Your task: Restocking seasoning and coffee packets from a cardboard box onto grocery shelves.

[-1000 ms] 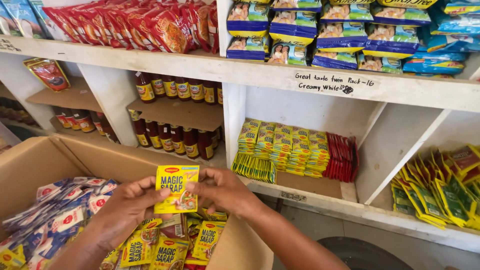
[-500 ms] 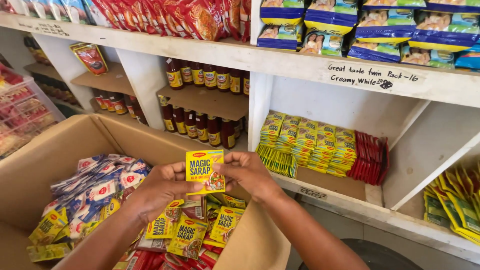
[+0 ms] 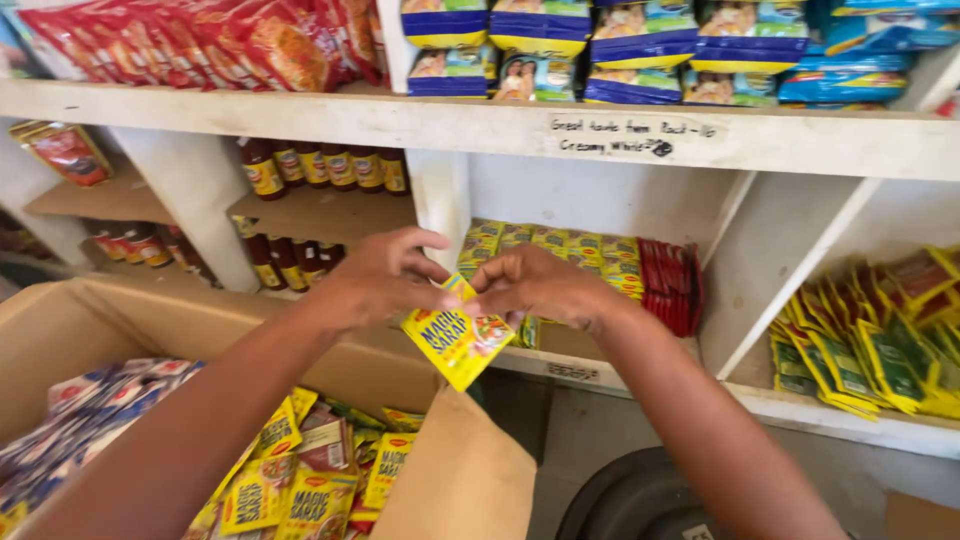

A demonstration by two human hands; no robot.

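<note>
My left hand [image 3: 375, 275] and my right hand [image 3: 540, 285] both pinch the top edge of a small stack of yellow seasoning sachets [image 3: 457, 341], tilted and held in the air above the right end of an open cardboard box [image 3: 455, 475]. Behind the hands, a shelf compartment holds stacked yellow sachets [image 3: 560, 250] of the same kind, with red sachets [image 3: 670, 285] at their right. More yellow sachets [image 3: 290, 480] lie loose in the box below my left forearm.
Brown sauce bottles [image 3: 320, 168] stand on shelves at the left. Red snack bags [image 3: 200, 40] and blue-yellow packets [image 3: 640, 45] fill the top shelf. Green-yellow sachets [image 3: 870, 340] lean at the right. White-blue packets [image 3: 90, 410] lie in the box's left side. A dark round object [image 3: 640, 500] sits below.
Both hands have lifted the sachets up and to the right, from over the box toward the shelf compartment. The sachets now tilt instead of standing upright. The view has shifted right.
</note>
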